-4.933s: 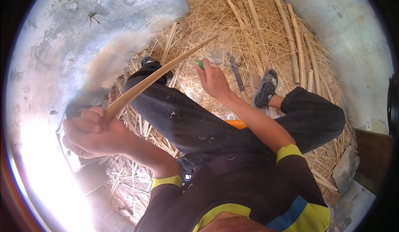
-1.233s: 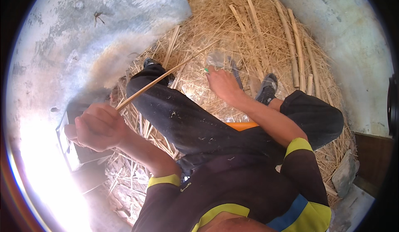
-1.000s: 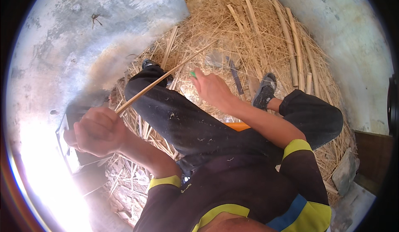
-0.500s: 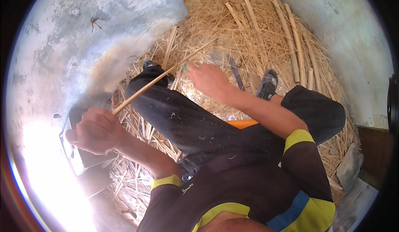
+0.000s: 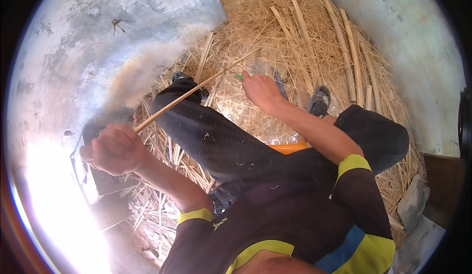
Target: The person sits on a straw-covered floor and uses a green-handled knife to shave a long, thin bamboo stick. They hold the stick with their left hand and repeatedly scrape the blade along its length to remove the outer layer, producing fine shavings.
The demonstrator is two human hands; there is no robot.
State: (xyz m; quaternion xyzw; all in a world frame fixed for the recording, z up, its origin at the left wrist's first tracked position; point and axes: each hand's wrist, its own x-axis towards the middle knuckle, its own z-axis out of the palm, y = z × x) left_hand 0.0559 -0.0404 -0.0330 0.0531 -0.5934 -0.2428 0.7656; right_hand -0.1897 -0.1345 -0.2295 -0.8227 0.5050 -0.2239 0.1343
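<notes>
My left hand (image 5: 117, 148), at the left, is closed round the near end of a long, thin, pale bamboo stick (image 5: 184, 96). The stick slants away to the upper right across my left leg, its far end over the litter. My right hand (image 5: 263, 91) is closed on a small tool with a green part (image 5: 240, 77) showing at the fingers. A thin part of this tool reaches toward the stick, close to its far half; whether they touch I cannot tell. Most of the tool is hidden in my fist.
Straw-like shavings (image 5: 255, 23) cover the ground round my legs. Several cut bamboo lengths (image 5: 350, 53) lie at the far right. An orange thing (image 5: 289, 148) shows between my thighs. Pale walls (image 5: 142, 18) curve round, with a flat stone (image 5: 413, 201) at the right.
My right hand has moved a little to the right along the stick's far half, with the small tool in it. My left hand has risen slightly, still holding the stick.
</notes>
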